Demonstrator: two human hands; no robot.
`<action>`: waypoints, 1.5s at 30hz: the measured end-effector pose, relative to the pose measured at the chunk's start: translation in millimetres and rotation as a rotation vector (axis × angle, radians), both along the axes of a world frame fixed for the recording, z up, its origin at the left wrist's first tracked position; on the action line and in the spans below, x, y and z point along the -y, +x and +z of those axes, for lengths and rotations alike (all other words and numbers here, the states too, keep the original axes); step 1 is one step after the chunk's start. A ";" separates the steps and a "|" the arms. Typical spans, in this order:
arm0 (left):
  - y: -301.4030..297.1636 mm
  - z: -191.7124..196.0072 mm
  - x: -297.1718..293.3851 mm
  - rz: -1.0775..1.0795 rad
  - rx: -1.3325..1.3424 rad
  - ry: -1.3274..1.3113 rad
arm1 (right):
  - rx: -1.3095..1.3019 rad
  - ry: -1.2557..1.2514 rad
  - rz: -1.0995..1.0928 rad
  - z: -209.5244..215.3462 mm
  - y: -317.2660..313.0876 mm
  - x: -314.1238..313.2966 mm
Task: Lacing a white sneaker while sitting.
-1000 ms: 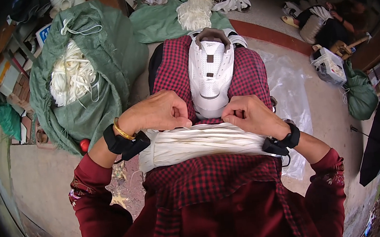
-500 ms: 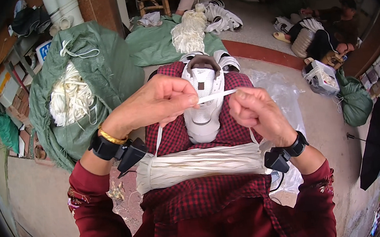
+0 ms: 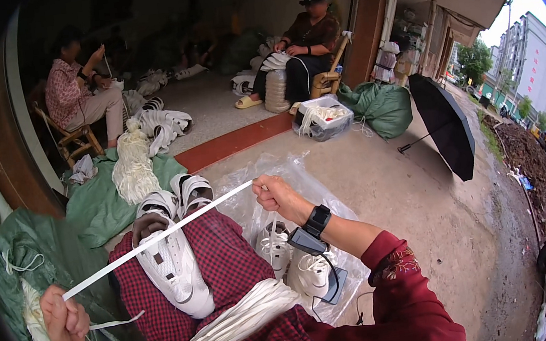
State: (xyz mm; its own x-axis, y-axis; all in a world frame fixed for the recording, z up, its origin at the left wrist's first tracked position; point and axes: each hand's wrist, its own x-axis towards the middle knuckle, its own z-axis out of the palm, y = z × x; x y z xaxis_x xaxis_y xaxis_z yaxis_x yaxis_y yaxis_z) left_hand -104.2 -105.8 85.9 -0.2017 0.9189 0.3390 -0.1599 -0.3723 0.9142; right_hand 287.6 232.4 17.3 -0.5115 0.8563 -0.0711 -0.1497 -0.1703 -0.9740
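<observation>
A flat white shoelace (image 3: 159, 237) is stretched taut between my two hands. My left hand (image 3: 67, 322) grips its lower end at the lower left, and my right hand (image 3: 277, 195) pinches its upper end near the middle of the view. Under the lace a white sneaker (image 3: 173, 266) lies sole-down on the red checked cloth (image 3: 230, 263) over my lap. A thick bundle of white laces (image 3: 236, 323) lies across my lap below the sneaker. A black watch and a small black device are strapped on my right wrist.
A clear plastic bag with white sneakers (image 3: 298, 269) lies on the concrete beside my right arm. Green sacks (image 3: 21, 266) with white lace bundles sit at the left. Two seated people (image 3: 302, 39) work at the back. A black umbrella (image 3: 446, 124) stands open at the right.
The view has tipped up from my lap toward the yard. My hands have moved far apart, drawing one lace out taut; before, they were close together over the sneaker.
</observation>
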 end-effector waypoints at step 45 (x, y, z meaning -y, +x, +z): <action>88.2 -30.5 -71.2 -0.133 -0.429 -0.508 | 0.276 0.450 0.824 15.3 -93.8 128.4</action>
State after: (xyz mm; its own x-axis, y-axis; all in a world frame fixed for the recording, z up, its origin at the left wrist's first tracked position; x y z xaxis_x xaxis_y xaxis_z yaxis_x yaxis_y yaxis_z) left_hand -16.0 -34.6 55.4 -0.0198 0.9930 -0.1167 0.2413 0.1180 0.9633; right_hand 193.8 104.0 32.6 -0.9762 0.2147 -0.0320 0.0923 0.2772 -0.9564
